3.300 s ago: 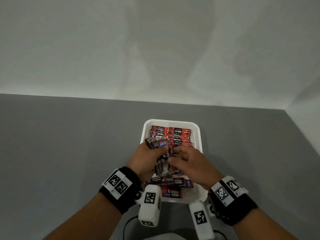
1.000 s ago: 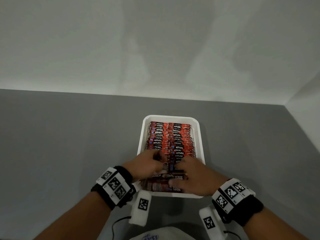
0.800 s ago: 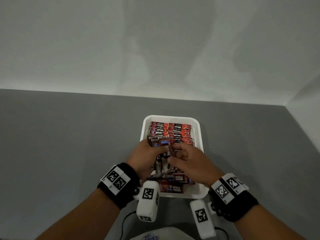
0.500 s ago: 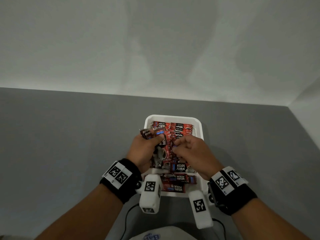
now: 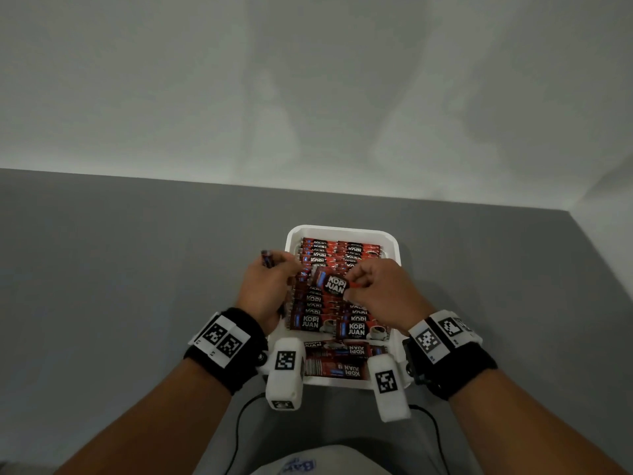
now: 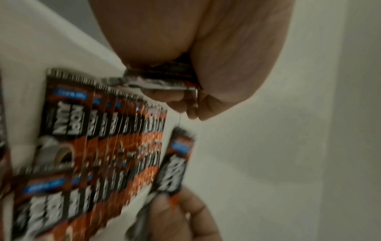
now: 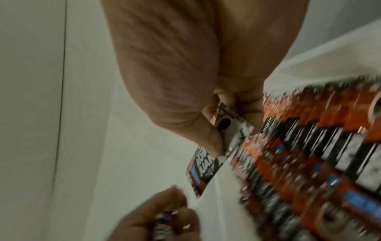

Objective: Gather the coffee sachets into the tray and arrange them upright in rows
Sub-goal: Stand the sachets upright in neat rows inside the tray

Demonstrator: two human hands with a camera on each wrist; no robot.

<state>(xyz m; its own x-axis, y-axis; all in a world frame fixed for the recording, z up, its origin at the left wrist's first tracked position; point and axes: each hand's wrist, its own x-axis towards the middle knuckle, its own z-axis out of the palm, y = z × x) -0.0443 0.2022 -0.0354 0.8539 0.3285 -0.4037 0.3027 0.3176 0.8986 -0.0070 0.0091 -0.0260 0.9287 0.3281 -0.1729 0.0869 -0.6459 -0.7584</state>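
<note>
Over the white tray (image 5: 394, 241), left hand (image 5: 265, 289) grips a sachet bundle (image 5: 267, 259), right hand (image 5: 380, 293) pinches one sachet (image 5: 331, 285)

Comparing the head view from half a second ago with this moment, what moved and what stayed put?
The right hand now pinches a single sachet and holds it above the rows. The left hand, gripping its bundle of sachets, has shifted left past the rim of the tray. The upright rows and the flat sachets at the near end have not moved.

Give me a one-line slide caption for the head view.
Right hand pinches one coffee sachet over the white tray; left hand grips a spare bundle.
</note>
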